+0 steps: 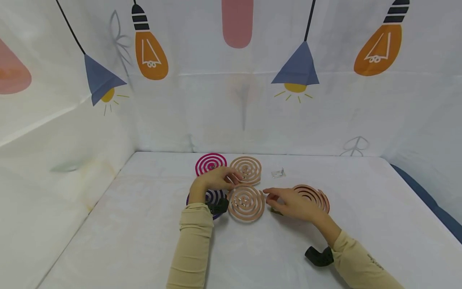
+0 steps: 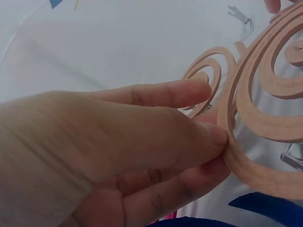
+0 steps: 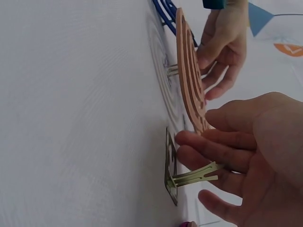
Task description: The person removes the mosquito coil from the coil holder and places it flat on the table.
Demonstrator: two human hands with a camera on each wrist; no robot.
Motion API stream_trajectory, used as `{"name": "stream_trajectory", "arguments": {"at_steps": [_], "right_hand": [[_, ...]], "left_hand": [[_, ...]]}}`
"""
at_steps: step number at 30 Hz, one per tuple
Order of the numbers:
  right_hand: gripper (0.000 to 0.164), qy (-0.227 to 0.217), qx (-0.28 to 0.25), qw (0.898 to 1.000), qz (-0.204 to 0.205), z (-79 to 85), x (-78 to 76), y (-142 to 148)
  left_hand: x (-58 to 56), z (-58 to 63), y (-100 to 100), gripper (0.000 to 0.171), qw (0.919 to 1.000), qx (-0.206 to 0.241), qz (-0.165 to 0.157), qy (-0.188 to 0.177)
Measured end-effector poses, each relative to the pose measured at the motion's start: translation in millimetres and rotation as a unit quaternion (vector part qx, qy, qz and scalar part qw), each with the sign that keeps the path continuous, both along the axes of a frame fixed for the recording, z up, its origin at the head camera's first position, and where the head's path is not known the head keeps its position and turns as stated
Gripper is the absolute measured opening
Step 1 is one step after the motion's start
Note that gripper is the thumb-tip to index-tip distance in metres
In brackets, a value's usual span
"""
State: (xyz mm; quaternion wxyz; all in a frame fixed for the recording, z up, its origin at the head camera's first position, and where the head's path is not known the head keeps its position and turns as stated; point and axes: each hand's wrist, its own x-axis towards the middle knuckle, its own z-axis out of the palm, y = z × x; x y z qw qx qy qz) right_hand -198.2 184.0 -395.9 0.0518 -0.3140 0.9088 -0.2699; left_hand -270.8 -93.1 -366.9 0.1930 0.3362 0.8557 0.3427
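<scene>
Tan spiral coil [image 3: 188, 75] is made of flat, matt band which winds in several rings toward a small round centre. Its colour is a pale pinkish brown, the outline is nearly a circle, and between the rings there are gaps, through which one can see a metal stand [image 3: 172, 71] beneath. It is at the middle of the group, between the two hands, and it is raised above the white surface [image 1: 126, 241] (in the right wrist view it is seen almost from the edge, so it looks quite thin).

The left hand [image 1: 216, 179] has its grip on the outer ring: the thumb and fingers pinch it at one side. The right hand [image 1: 294, 203] has its fingertips at the opposite edge; I cannot tell if this grip pinches the coil or only touches it. Just beside the right fingers is a second stand [image 3: 176, 181], with a flat base and thin prongs.

Around them lie a magenta coil [image 1: 211, 165], a dark blue coil [image 2: 270, 210], another tan coil [image 1: 246, 169] and a reddish brown coil [image 1: 309, 192], partly behind the right hand. Farther back is a small silvery stand [image 1: 278, 173].
</scene>
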Motion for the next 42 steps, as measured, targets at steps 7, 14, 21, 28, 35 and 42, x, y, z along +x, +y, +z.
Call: {"name": "stream_trajectory", "arguments": {"at_steps": [7,14,21,28,35,42], "right_hand": [[0.040,-0.015,0.001,1.000,0.010,0.0,-0.5,0.1],[0.042,-0.029,-0.005,1.000,0.010,0.1,-1.0,1.8],[0.044,-0.034,-0.004,0.999,0.009,1.4,-0.1,1.6],[0.048,-0.048,-0.008,0.999,-0.004,1.4,-0.1,0.7],[0.048,-0.047,-0.027,0.998,-0.006,3.2,0.4,0.0],[0.047,-0.048,-0.026,0.998,-0.011,2.5,1.4,0.5]], "left_hand": [[-1.4,-2.3,1.4,0.030,0.9999,-0.004,0.007,-0.010],[-0.6,-1.2,3.8,0.031,1.0000,-0.005,0.001,-0.009],[1.5,0.5,6.8,0.032,0.9998,-0.016,-0.007,-0.003],[2.5,2.9,7.9,0.028,0.9998,-0.014,-0.012,-0.007],[1.2,2.3,8.0,0.025,0.9997,-0.015,-0.008,-0.015],[2.5,1.9,8.3,0.025,0.9997,-0.018,0.001,-0.014]]}}
